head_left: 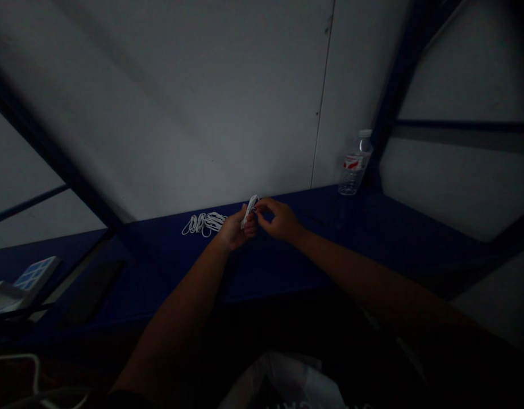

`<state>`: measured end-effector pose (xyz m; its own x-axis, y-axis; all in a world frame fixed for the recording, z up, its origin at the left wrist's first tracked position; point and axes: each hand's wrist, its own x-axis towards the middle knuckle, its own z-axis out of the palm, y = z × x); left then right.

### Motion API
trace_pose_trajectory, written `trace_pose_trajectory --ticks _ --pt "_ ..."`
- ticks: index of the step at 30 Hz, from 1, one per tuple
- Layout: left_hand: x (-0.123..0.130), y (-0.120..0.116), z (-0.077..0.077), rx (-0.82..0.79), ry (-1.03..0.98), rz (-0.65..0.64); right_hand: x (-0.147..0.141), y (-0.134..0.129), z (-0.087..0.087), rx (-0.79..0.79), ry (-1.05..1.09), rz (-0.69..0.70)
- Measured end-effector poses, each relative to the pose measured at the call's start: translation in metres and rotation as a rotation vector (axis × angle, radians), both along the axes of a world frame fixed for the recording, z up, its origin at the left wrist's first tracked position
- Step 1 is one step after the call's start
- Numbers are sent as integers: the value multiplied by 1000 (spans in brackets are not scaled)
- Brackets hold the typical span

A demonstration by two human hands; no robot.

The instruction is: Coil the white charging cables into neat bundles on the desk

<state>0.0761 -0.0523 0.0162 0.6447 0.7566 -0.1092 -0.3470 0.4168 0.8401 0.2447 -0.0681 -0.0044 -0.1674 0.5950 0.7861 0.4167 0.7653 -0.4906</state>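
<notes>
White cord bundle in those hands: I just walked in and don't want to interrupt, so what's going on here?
A person is handling a white cord bundle above a blue surface. The left hand holds it, while the right hand is at its side; it is too dim to tell whether that one grips a strand. More looped white cord lies beside the left hand, and a clear bottle stands off to the right.

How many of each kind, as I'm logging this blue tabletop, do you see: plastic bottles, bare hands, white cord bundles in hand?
Plastic bottle: 1
Bare hands: 2 (left hand, right hand)
White cord bundle in hand: 1
Total: 4
Uncounted: loose cord on the tabletop; its separate bundles cannot be told apart.
</notes>
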Motion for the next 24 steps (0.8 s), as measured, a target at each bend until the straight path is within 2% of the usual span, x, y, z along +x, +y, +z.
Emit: trace_pose_trajectory --ticks 5,9,13,24 --pt "1 3 -4 49 61 41 1 -2 2 78 -107 -11" --pt "3 4 -7 112 131 122 3 -1 2 100 -131 -55" --pt "5 4 -7 78 111 184 3 1 0 158 -235 -91" --pt "7 0 -6 -88 145 97 2 -1 0 239 -431 -190"
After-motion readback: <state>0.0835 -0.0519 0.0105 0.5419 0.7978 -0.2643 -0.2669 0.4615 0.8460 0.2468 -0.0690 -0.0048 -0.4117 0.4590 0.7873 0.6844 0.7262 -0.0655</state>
